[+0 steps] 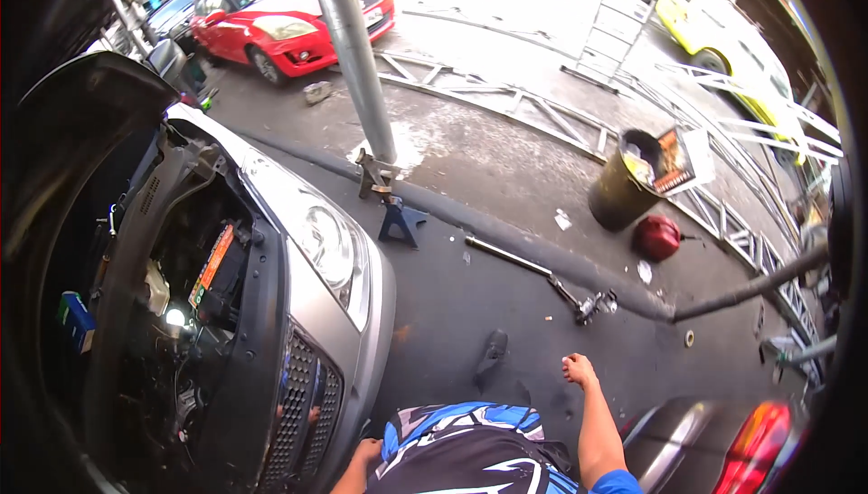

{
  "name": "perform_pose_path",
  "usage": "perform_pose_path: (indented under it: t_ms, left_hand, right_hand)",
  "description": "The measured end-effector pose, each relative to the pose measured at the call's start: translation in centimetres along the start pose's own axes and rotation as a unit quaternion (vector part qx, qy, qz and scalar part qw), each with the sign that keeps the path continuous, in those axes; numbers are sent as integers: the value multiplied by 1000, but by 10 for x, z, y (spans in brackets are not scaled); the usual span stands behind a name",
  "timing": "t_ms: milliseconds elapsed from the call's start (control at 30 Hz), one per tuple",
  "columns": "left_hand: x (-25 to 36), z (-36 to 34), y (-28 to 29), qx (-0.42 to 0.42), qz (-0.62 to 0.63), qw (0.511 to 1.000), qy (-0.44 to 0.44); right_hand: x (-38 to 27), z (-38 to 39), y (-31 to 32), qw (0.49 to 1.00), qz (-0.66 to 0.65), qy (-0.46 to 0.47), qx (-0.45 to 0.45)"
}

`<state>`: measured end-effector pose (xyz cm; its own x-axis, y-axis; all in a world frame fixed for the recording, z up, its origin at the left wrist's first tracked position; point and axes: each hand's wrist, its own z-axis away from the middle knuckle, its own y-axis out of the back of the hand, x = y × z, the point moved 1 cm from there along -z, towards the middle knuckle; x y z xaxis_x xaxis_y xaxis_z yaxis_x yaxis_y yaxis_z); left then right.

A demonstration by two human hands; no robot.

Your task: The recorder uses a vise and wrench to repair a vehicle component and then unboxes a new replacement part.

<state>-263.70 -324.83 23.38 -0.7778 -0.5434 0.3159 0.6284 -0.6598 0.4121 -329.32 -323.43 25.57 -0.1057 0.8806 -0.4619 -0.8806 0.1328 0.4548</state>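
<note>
My right hand [577, 369] hangs out over the dark floor, its fingers curled in with nothing visible in them. My left hand [366, 451] is low beside my shirt, near the front bumper [375, 349] of a silver car; its fingers are mostly hidden. The car's hood [99, 96] is raised over an engine bay that holds a battery with an orange label [213, 263]. A small blue and green box [78, 320] rests at the bay's far left side. My dark shoe [491, 354] shows on the floor ahead of me.
A blue jack stand [400, 223] stands by a metal post [354, 60]. A long metal bar [506, 254] lies on the floor. Beyond a dark pipe [624, 291] are a bin [624, 191] and a red container [657, 237]. Another car's tail light [752, 447] is close at right.
</note>
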Motion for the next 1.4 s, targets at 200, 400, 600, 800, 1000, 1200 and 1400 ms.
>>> perform_pose_path:
  t_ms: [200, 400, 600, 800, 1000, 1200, 1400]
  left_hand:
    - [209, -77, 20, 30, 332, 941, 52]
    - [382, -164, 32, 79, 244, 966, 34]
    - [520, -278, 49, -33, 152, 979, 134]
    - [756, -395, 232, 64, 154, 985, 36]
    - [985, -474, 457, 225, 351, 904, -96]
    - [1098, -607, 563, 248, 457, 851, -71]
    - [1163, -675, 536, 140, 430, 879, 150]
  right_hand:
    - [-212, -167, 86, 992, 40, 83, -85]
    - [-462, -293, 109, 965, -19, 204, -161]
    - [-705, -444, 87, 936, 74, 274, -208]
    - [-798, -632, 185, 985, 74, 77, -138]
    - [-904, -738, 251, 988, 74, -47, -125]
    - [-1117, -941, 309, 984, 57, -73, -150]
    - [-1414, -1021, 166, 805, 511, 253, -162]
